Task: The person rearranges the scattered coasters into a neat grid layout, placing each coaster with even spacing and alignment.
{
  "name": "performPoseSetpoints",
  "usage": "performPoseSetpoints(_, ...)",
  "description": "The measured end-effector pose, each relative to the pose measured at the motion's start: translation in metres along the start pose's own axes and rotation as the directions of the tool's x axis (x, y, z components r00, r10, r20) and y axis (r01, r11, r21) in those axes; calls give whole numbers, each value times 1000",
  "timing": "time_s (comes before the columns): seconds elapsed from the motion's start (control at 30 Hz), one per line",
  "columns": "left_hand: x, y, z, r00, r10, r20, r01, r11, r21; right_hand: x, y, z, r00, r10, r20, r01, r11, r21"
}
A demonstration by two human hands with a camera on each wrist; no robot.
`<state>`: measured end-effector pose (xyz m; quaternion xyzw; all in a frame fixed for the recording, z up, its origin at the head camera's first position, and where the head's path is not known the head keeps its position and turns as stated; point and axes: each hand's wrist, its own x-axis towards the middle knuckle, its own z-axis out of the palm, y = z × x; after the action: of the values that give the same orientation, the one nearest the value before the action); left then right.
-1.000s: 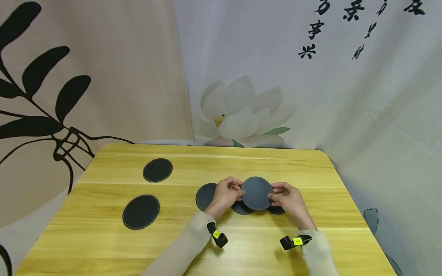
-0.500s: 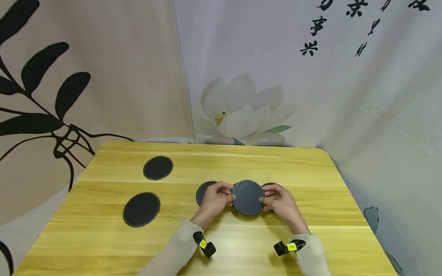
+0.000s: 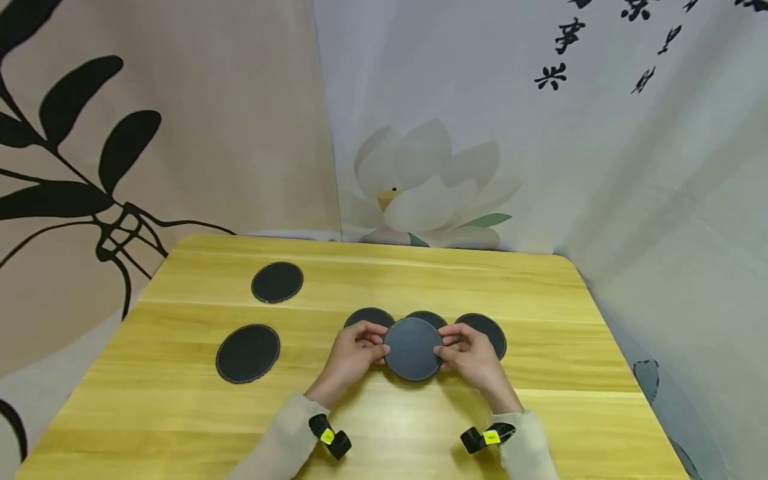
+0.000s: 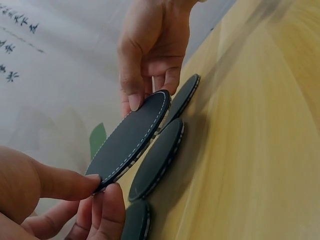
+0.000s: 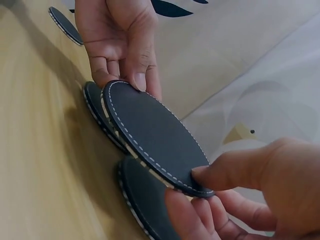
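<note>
Both hands hold one round black coaster [image 3: 413, 349] with white stitching round its rim, raised above the table. My left hand [image 3: 351, 355] pinches its left edge between thumb and fingers. On the opposite edge, my right hand [image 3: 475, 360] pinches it the same way. The right wrist view shows the held coaster [image 5: 152, 135] tilted, with a patterned layer along its side. Behind it, in a row on the table, lie a left coaster [image 3: 369, 316], a middle coaster [image 3: 429, 318] mostly covered by the held one, and a right coaster [image 3: 489, 331].
Two more black coasters lie apart on the left of the wooden table [image 3: 384, 433]: a far coaster [image 3: 277, 282] and a nearer coaster [image 3: 248, 353]. A printed curtain [image 3: 444, 100] hangs behind the table's back edge.
Both hands have carried the held coaster to the left and toward the person. More of the middle and right coasters behind it shows. The camera view has tilted slightly downward.
</note>
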<state>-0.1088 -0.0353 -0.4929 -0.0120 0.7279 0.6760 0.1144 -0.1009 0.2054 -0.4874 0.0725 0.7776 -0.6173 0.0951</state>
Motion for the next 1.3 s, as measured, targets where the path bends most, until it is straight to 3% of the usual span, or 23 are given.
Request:
performPoseSetpoints(0.5, -12, -8, -28, 996, -76, -46, 76, 997, 8, -5, -4, 29, 999, -1, 34, 0, 1000, 8)
performPoseSetpoints(1.3, -36, -16, -60, 987, -140, -73, 147, 985, 93, -16, -3, 64, 993, -22, 120, 36, 992, -118)
